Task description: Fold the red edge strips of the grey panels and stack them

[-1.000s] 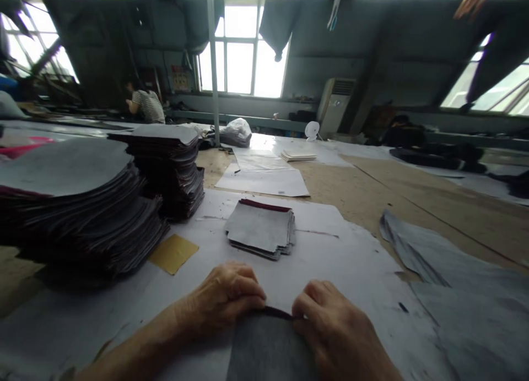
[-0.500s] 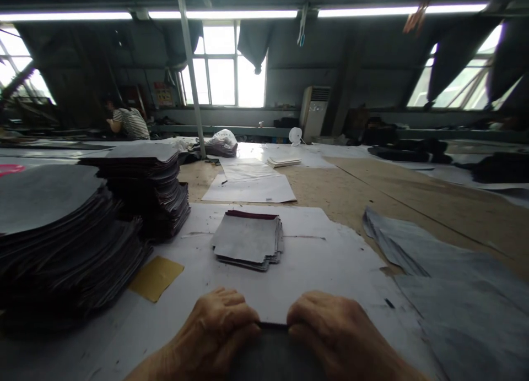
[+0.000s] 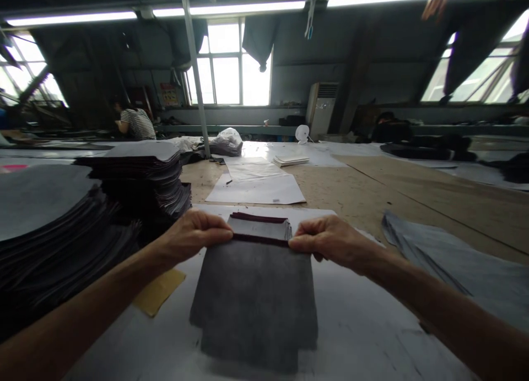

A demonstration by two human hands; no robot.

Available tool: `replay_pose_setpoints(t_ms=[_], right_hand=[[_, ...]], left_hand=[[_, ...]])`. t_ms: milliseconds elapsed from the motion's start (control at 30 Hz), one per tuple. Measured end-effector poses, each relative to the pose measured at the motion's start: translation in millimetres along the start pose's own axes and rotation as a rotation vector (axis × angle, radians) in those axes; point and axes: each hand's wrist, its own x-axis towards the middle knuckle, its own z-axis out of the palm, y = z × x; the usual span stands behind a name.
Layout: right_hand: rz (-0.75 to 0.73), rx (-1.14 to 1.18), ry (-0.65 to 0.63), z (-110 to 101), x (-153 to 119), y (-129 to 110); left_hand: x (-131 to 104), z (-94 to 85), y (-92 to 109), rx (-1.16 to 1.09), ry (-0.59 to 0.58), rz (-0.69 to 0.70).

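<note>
L hand (image 3: 202, 229) & R hand (image 3: 321, 236) each pinch a top corner of dk grey piece (image 3: 256, 298), thumbs & fingers closed on its maroon edge; piece spans btwn them above white paper (image 3: 355, 315). Its top edge partly hides sm. stack (image 3: 258, 227) just behind; can't tell if touching. Yellow card (image 3: 161, 293) L, partly behind L forearm; 2 tall stacks (image 3: 140, 152) farther L; grey sheets (image 3: 463, 260) R. Both arms reach fwd, knuckles up, thumbs inward. Plastic bag (image 3: 227, 142) at back, contents unclear.
</note>
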Motion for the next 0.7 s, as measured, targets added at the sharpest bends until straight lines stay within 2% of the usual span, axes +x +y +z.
replay_pose_setpoints(t_ms=[100, 233, 367, 500, 567, 700], right_hand=[[0.012, -0.116, 0.054, 0.1, 39.6, 7.4], [0.059, -0.342, 0.199, 14.3, 81.9, 20.6], [0.039, -0.520, 0.317, 30.3, 101.7, 29.9], [-0.068, -0.581, 0.376, 41.0, 102.7, 36.1], [-0.112, -0.589, 0.396, 43.8, 96.5, 36.4], [-0.102, -0.611, 0.427, 40.4, 82.1, 29.8]], left_hand=[[40.7, -2.9, -14.0, 0.150, 0.076, 0.009], [81.2, 9.2, -43.2, 0.287, 0.149, 0.000], [93.3, 26.3, -64.1, 0.463, 0.274, 0.012], [87.9, 44.1, -64.5, 0.625, 0.379, 0.057], [82.2, 54.9, -58.5, 0.664, 0.319, 0.136], [70.2, 70.9, -54.6, 0.620, 0.038, 0.323]])
